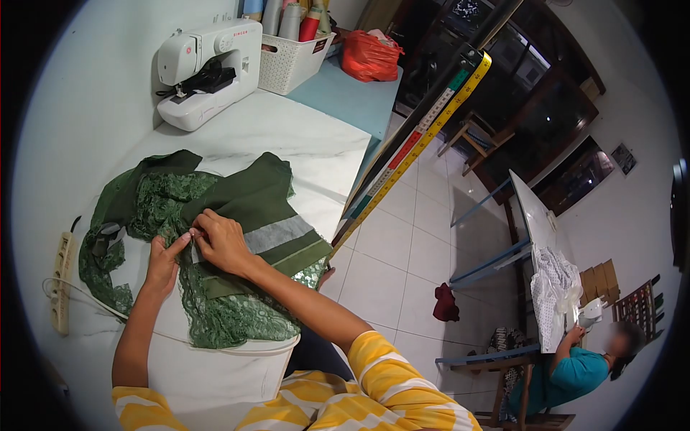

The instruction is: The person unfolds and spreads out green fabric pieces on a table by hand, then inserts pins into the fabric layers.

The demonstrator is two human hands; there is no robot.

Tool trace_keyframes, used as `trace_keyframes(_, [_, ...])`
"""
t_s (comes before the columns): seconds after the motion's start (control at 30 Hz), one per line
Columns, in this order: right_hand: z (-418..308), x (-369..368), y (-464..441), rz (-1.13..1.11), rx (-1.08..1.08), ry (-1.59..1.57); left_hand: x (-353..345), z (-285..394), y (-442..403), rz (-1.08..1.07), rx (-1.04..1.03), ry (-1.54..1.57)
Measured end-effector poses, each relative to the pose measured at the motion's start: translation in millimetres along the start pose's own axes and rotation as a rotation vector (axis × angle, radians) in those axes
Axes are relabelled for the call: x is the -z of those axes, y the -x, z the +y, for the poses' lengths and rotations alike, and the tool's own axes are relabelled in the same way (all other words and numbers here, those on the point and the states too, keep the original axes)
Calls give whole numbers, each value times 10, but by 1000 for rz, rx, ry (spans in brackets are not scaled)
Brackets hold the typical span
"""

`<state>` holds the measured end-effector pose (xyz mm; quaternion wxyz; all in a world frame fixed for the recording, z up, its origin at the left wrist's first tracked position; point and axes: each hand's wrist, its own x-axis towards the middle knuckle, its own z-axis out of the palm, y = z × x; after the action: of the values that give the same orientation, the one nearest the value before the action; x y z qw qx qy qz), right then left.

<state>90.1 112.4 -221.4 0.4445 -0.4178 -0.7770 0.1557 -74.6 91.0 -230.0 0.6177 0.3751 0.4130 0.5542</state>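
Note:
A green lace garment (237, 316) with dark green lining fabric (244, 190) is spread over the white marble-patterned table. A pale grey strip (277, 235) crosses the lining. My left hand (164, 264) pinches the lace near the middle of the garment. Close beside it, my right hand (219, 242) has thumb and fingers pressed together at the same spot. Anything finer between the right fingertips is too small to make out. More lace and lining lie bunched to the left of both hands.
A white sewing machine (210, 68) stands at the back left, beside a white basket (291, 66) of thread cones and a red plastic bag (371, 55). A power strip (63, 280) lies left. Measuring tapes (410, 151) hang along the right edge. Another person (575, 373) sits at a far table.

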Motion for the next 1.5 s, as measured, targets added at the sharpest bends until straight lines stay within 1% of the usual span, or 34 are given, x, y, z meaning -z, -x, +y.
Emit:
trace_keyframes(0.13, [14, -20, 0, 3, 2, -23, 5, 2, -7, -41, 12, -24])
trace_keyframes(0.27, [60, -64, 6, 38, 1, 20, 9, -115, -25, 57, -7, -156])
trace_keyframes(0.47, [73, -73, 5, 15, -18, 4, 16, -137, -6, 66, -8, -140])
trace_keyframes(0.6, [38, -64, 16, 66, 93, 49, 19, -140, -4, 59, -21, -128])
trace_keyframes(0.77, [8, -48, 19, 71, 124, 38, 31, -137, 0, 73, -37, -109])
trace_keyframes(1.3, [-9, -49, 26, 116, 123, 7, -62, -9, 71, 68, 1, 11])
trace_keyframes(1.43, [-27, -33, 24, 117, 138, -17, -112, 90, 105, 2, 13, 2])
trace_keyframes(1.5, [-26, -22, 18, 114, 144, -16, -101, 57, 91, 6, -2, -5])
